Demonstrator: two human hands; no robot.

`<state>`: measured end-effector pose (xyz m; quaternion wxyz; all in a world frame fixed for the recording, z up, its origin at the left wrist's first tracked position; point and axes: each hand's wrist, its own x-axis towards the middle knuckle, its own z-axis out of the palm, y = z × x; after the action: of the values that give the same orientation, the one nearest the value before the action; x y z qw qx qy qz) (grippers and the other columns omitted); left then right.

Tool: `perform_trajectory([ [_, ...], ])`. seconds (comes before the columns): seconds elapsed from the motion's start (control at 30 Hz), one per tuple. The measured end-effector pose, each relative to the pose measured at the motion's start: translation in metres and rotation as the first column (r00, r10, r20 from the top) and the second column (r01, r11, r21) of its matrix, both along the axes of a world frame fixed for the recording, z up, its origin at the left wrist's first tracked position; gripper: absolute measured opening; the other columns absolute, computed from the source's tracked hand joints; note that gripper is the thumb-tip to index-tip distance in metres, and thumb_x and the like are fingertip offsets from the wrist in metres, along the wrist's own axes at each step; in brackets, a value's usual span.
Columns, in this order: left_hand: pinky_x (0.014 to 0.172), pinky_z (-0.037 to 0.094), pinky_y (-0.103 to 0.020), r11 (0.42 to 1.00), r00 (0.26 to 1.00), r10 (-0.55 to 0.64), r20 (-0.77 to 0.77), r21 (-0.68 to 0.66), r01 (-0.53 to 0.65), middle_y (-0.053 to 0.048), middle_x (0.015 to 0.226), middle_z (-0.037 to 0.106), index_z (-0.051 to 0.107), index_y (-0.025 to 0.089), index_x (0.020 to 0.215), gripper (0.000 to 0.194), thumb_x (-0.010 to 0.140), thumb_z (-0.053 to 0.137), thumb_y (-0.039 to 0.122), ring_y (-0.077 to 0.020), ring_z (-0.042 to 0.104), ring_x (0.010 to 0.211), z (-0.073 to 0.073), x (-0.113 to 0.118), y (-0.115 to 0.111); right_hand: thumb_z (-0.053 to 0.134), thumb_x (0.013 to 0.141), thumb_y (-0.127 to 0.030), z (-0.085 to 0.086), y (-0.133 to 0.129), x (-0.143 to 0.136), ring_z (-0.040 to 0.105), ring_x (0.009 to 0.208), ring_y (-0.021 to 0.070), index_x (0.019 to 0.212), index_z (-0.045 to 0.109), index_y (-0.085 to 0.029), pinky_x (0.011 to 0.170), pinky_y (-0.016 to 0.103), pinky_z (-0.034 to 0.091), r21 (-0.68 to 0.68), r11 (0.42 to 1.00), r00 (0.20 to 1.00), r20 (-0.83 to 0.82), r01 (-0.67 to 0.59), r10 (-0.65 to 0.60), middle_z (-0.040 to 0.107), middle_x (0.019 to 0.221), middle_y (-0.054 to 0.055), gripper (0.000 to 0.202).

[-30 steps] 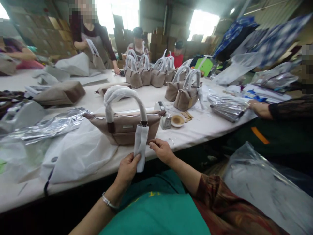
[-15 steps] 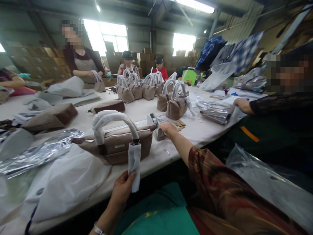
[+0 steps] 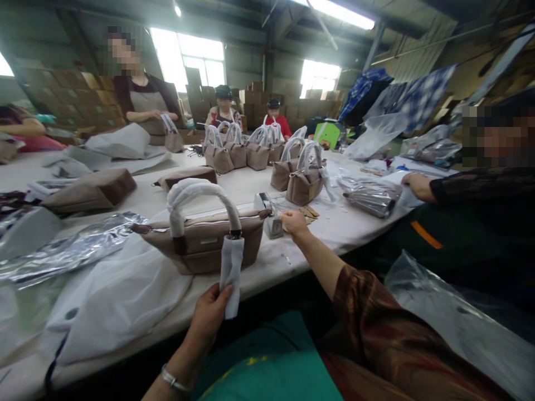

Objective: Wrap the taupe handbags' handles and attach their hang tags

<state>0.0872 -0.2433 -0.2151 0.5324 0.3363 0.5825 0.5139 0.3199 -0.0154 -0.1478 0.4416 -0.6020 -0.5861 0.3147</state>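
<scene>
A taupe handbag (image 3: 209,245) stands upright at the near edge of the table, its two handles (image 3: 200,189) wrapped in white material. From the front handle's base hangs a white-wrapped strip (image 3: 231,267). My left hand (image 3: 212,309) pinches the lower part of this strip between thumb and fingers. Just right of the bag's end stands a grey tape dispenser (image 3: 275,227). My right hand (image 3: 293,224) is closed in a pinch right beside the dispenser; whatever lies between its fingertips is too small to make out.
Several finished-looking bags (image 3: 304,181) with wrapped handles stand farther back. Brown paper tags (image 3: 309,213) lie behind my right hand. Plastic-wrapped goods (image 3: 371,195) lie right, near a co-worker's hand (image 3: 419,186). Silver film (image 3: 83,248) and white cloth (image 3: 121,301) cover the left.
My right hand has drawn slightly right, away from the dispenser. My left hand keeps hold of the white-wrapped strip. The whole view has shifted a little.
</scene>
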Motion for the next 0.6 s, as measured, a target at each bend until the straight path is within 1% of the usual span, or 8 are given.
perform_trajectory([
  [0.1, 0.064, 0.049, -0.03, 1.0, 1.0, 0.0, -0.011, 0.007, 0.0, -0.008, 0.079, 0.071, 0.069, 0.012, 0.098, 0.054, 0.069, 0.076, 0.057, -0.0233, 0.064, 0.072, -0.001, 0.0, 0.002, 0.054, 0.07, -0.034, -0.016, -0.02, 0.0, 0.054, 0.048, 0.0123, 0.07, 0.065, -0.013, 0.044, 0.021, 0.038, -0.082, 0.996, 0.998, -0.058, 0.022, -0.027, 0.062, 0.057, 0.003, 0.023],
  [0.2, 0.061, 0.048, -0.029, 1.0, 1.0, 0.011, -0.025, 0.0, -0.011, -0.008, 0.076, 0.07, 0.069, 0.011, 0.095, 0.053, 0.068, 0.076, 0.057, -0.0225, 0.063, 0.068, 0.001, 0.002, 0.002, 0.053, 0.069, -0.029, -0.023, -0.023, -0.002, 0.051, 0.045, 0.0123, 0.065, 0.063, -0.014, 0.044, 0.022, 0.039, -0.125, 0.991, 0.999, -0.031, 0.04, -0.045, 0.06, 0.054, 0.003, 0.019],
  [0.27, 0.06, 0.047, -0.028, 1.0, 0.999, 0.022, -0.038, 0.007, -0.022, -0.008, 0.076, 0.07, 0.07, 0.011, 0.093, 0.052, 0.069, 0.075, 0.057, -0.022, 0.062, 0.069, 0.003, 0.004, 0.001, 0.055, 0.066, -0.025, -0.02, -0.017, 0.0, 0.054, 0.051, 0.015, 0.057, 0.062, -0.015, 0.051, 0.025, 0.042, -0.121, 0.992, 0.999, 0.032, 0.045, -0.042, 0.058, 0.051, 0.003, 0.015],
  [0.37, 0.06, 0.046, -0.027, 0.999, 0.997, 0.042, -0.06, 0.033, -0.04, -0.009, 0.079, 0.07, 0.071, 0.01, 0.094, 0.05, 0.071, 0.074, 0.055, -0.0216, 0.061, 0.07, 0.005, 0.006, -0.002, 0.057, 0.063, -0.018, -0.015, -0.007, 0.007, 0.06, 0.07, 0.0211, 0.047, 0.058, -0.017, 0.066, 0.028, 0.044, -0.102, 0.994, 0.99, 0.136, 0.037, -0.023, 0.059, 0.052, 0.006, 0.016],
  [0.43, 0.059, 0.044, -0.026, 0.997, 0.995, 0.061, -0.073, 0.046, -0.057, -0.008, 0.079, 0.069, 0.071, 0.011, 0.094, 0.049, 0.071, 0.074, 0.054, -0.0204, 0.06, 0.069, 0.005, 0.006, -0.003, 0.059, 0.061, -0.015, -0.016, -0.012, 0.011, 0.06, 0.075, 0.0233, 0.044, 0.057, -0.017, 0.071, 0.03, 0.044, -0.112, 0.994, 0.983, 0.183, 0.014, 0.006, 0.059, 0.052, 0.007, 0.017],
  [0.5, 0.055, 0.041, -0.025, 0.997, 0.994, 0.068, -0.089, 0.05, -0.064, -0.007, 0.076, 0.068, 0.071, 0.011, 0.093, 0.047, 0.072, 0.073, 0.053, -0.0183, 0.057, 0.065, 0.006, 0.005, -0.004, 0.061, 0.065, -0.017, -0.019, -0.031, 0.012, 0.058, 0.07, 0.0211, 0.05, 0.061, -0.016, 0.068, 0.03, 0.043, -0.131, 0.991, 0.979, 0.195, -0.032, 0.057, 0.061, 0.054, 0.007, 0.015],
  [0.53, 0.054, 0.039, -0.024, 0.997, 0.993, 0.067, -0.101, 0.05, -0.062, -0.006, 0.073, 0.067, 0.071, 0.011, 0.092, 0.046, 0.073, 0.072, 0.053, -0.0172, 0.055, 0.062, 0.007, 0.005, -0.005, 0.061, 0.069, -0.021, -0.02, -0.045, 0.01, 0.056, 0.064, 0.0188, 0.057, 0.065, -0.015, 0.064, 0.029, 0.043, -0.128, 0.988, 0.982, 0.158, -0.085, 0.105, 0.062, 0.057, 0.006, 0.014],
  [0.6, 0.052, 0.036, -0.023, 0.997, 0.99, 0.06, -0.131, 0.052, -0.054, -0.004, 0.07, 0.064, 0.071, 0.011, 0.089, 0.042, 0.075, 0.069, 0.051, -0.0153, 0.051, 0.059, 0.009, 0.005, -0.005, 0.061, 0.079, -0.033, -0.02, -0.083, 0.003, 0.051, 0.056, 0.0145, 0.073, 0.07, -0.015, 0.056, 0.027, 0.041, -0.081, 0.961, 0.964, 0.007, -0.264, 0.265, 0.065, 0.064, 0.004, 0.02],
])
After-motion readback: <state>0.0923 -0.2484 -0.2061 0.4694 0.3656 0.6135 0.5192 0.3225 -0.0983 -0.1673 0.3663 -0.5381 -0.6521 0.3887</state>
